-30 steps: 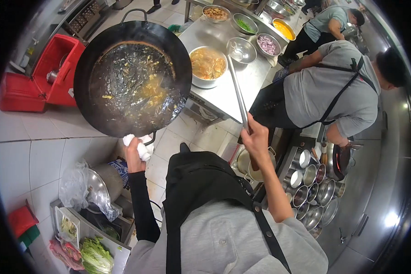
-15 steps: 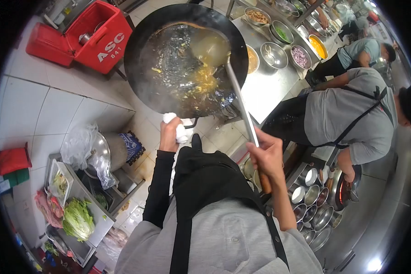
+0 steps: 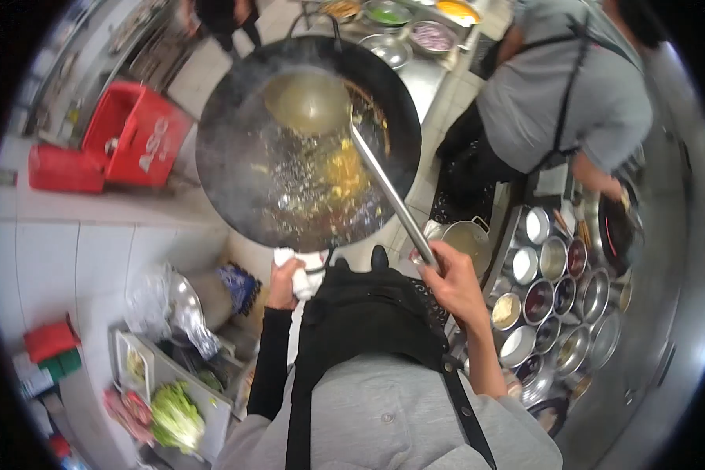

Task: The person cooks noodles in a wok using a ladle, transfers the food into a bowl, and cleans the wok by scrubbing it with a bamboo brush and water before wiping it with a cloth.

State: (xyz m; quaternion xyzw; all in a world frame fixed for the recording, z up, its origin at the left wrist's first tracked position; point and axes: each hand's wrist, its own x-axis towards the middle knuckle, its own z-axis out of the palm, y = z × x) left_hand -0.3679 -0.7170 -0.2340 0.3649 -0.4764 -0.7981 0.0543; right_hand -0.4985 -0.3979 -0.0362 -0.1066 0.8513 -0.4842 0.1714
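A large black wok point(image 3: 218, 160) is in front of me, steaming, with glossy dark liquid and yellowish bits inside. My left hand point(image 3: 280, 285) is closed around a folded white cloth point(image 3: 302, 283) at the wok's near loop handle; the cloth hides how much of the handle is gripped. In my right hand point(image 3: 456, 287) is the long metal handle of a ladle point(image 3: 392, 192), fingers wrapped around its lower part. The ladle's wide bowl point(image 3: 309, 102) is over the far side of the wok, holding cloudy yellowish liquid.
A co-worker point(image 3: 564, 86) in grey stands on the right, one hand near another pan point(image 3: 615, 223). Several metal seasoning bowls point(image 3: 554, 258) sit at lower right, near a pot point(image 3: 474, 243). An open red cooler point(image 3: 137, 133) is at left; lettuce point(image 3: 176, 415) lies lower left. Another person point(image 3: 225, 19) stands beyond.
My view has shifted, so the wok sits lower in it. The ladle bowl has moved toward the far left part of the wok. Both hands keep their grips.
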